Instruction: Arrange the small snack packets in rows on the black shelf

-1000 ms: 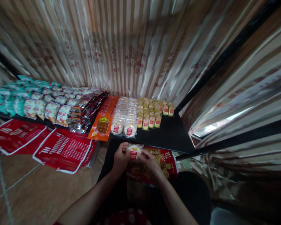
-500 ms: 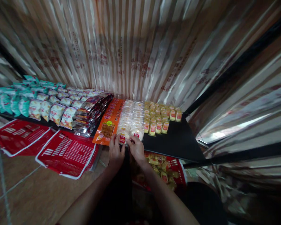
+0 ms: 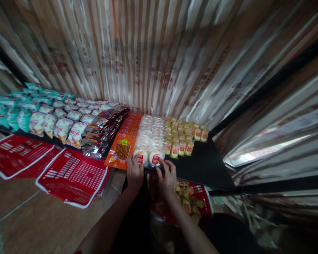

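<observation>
Two columns of round white crackers in clear wrappers lie side by side on the black shelf [image 3: 201, 169]. The front left cracker packet [image 3: 140, 157] and the front right cracker packet [image 3: 155, 158] both carry red labels. My left hand [image 3: 135, 174] rests its fingertips against the near left edge of the left packet, fingers apart. At the lower right edge of the right packet, my right hand [image 3: 167, 176] touches with its fingertips, thumb and fingers spread. Left of the crackers lies a flat orange snack bag [image 3: 122, 141]. Small yellow packets [image 3: 175, 150] stand in rows to the right.
Silver-brown snack bags [image 3: 98, 135], white chip bags [image 3: 63, 130] and teal bags [image 3: 23, 118] fill the shelf's left. Red baskets [image 3: 74, 176] sit below. Another red basket [image 3: 208, 201] beneath the shelf holds yellow packets. A striped curtain [image 3: 148, 53] hangs behind.
My right hand has shifted right, from between the two front cracker packets to the right packet's outer edge. My left hand stays at the left packet. The view has shifted slightly.
</observation>
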### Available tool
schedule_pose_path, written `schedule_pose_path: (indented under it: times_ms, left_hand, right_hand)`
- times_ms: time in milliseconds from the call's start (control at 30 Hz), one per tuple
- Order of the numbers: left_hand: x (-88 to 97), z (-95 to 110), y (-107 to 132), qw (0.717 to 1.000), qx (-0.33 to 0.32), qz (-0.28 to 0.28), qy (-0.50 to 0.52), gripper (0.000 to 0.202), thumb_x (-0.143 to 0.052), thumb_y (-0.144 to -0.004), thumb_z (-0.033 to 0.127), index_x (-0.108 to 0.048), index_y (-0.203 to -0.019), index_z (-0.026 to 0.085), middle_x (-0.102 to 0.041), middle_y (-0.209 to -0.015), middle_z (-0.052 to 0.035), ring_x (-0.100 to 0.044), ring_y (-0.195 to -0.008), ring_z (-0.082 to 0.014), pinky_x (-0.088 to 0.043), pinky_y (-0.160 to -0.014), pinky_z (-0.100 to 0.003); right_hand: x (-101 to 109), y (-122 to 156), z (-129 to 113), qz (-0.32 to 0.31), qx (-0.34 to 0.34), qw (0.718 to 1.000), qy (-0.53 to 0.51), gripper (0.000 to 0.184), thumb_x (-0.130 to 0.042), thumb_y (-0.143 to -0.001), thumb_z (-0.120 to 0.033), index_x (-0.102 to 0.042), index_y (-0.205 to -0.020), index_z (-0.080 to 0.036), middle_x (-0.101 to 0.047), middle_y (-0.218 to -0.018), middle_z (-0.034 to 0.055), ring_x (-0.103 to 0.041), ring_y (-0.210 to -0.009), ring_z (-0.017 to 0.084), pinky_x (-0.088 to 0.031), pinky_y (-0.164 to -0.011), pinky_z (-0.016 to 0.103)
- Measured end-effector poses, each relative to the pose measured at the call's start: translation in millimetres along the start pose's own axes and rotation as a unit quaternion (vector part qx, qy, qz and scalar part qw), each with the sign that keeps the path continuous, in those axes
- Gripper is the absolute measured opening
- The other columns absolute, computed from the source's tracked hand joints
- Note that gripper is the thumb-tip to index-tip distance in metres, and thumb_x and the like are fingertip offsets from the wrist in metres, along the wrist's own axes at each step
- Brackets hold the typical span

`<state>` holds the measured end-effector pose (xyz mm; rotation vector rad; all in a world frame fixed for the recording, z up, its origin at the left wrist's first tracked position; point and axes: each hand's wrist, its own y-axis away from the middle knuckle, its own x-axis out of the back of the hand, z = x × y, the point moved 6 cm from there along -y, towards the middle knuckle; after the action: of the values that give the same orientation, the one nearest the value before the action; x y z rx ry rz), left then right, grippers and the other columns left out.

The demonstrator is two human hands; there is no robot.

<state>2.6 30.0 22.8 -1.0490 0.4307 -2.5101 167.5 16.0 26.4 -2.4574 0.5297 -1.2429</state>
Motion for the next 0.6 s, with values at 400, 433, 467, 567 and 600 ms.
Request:
schedule_pose_path:
  times_ms: [400, 433, 467, 567, 600]
  left_hand:
    - [-5.4, 0.7, -5.6, 0.999, -0.028, 0.005, 0.018, 0.031, -0.044, -0.083, 0.017, -0.047, -0.113, 0.01, -0.043, -0.116, -0.0174, -0.044, -0.112, -0.0257, -0.041, -0.093, -0.044]
    - [-5.1, 0.6, -5.8, 0.999, -0.028, 0.005, 0.021, 0.03, -0.044, -0.083, 0.017, -0.047, -0.112, 0.01, -0.043, -0.115, -0.0171, -0.043, -0.111, -0.0257, -0.041, -0.093, -0.045]
    - [-4.8, 0.7, -5.9, 0.999, -0.028, 0.006, 0.024, 0.03, -0.044, -0.083, 0.018, -0.047, -0.112, 0.011, -0.043, -0.115, -0.0169, -0.043, -0.111, -0.0257, -0.041, -0.093, -0.045]
    - [-4.9, 1.7, -6.5, 0.999, -0.022, 0.011, 0.028, 0.031, -0.044, -0.083, 0.018, -0.046, -0.113, 0.012, -0.043, -0.115, -0.0165, -0.044, -0.11, -0.0259, -0.041, -0.093, -0.047]
    - [-5.2, 1.9, -6.9, 0.999, -0.02, 0.014, 0.028, 0.031, -0.044, -0.083, 0.018, -0.045, -0.113, 0.012, -0.043, -0.115, -0.0164, -0.044, -0.11, -0.0261, -0.041, -0.092, -0.047]
  right_hand:
    - [-14.6, -17.5, 12.0, -0.031, -0.016, 0.999, 0.035, 0.03, -0.051, -0.08, -0.043, -0.058, -0.1, -0.021, -0.049, -0.118, 0.0096, -0.053, -0.105, 0.021, -0.049, -0.078, 0.032]
    - [-15.9, -17.6, 13.0, -0.029, -0.022, 0.999, 0.032, 0.029, -0.051, -0.081, -0.042, -0.057, -0.1, -0.021, -0.049, -0.118, 0.0094, -0.054, -0.103, 0.021, -0.049, -0.076, 0.031]
    - [-17.0, -17.7, 14.4, -0.029, -0.029, 0.999, 0.03, 0.029, -0.051, -0.081, -0.042, -0.057, -0.099, -0.021, -0.048, -0.117, 0.0093, -0.054, -0.102, 0.021, -0.049, -0.074, 0.03]
    - [-19.1, -18.4, 17.4, -0.03, -0.043, 0.998, 0.033, 0.027, -0.051, -0.081, -0.041, -0.058, -0.098, -0.021, -0.048, -0.116, 0.0087, -0.056, -0.099, 0.019, -0.049, -0.071, 0.028]
    - [-19.2, -18.7, 17.8, -0.031, -0.045, 0.998, 0.035, 0.026, -0.05, -0.081, -0.041, -0.058, -0.098, -0.022, -0.048, -0.115, 0.0084, -0.056, -0.098, 0.019, -0.049, -0.07, 0.027]
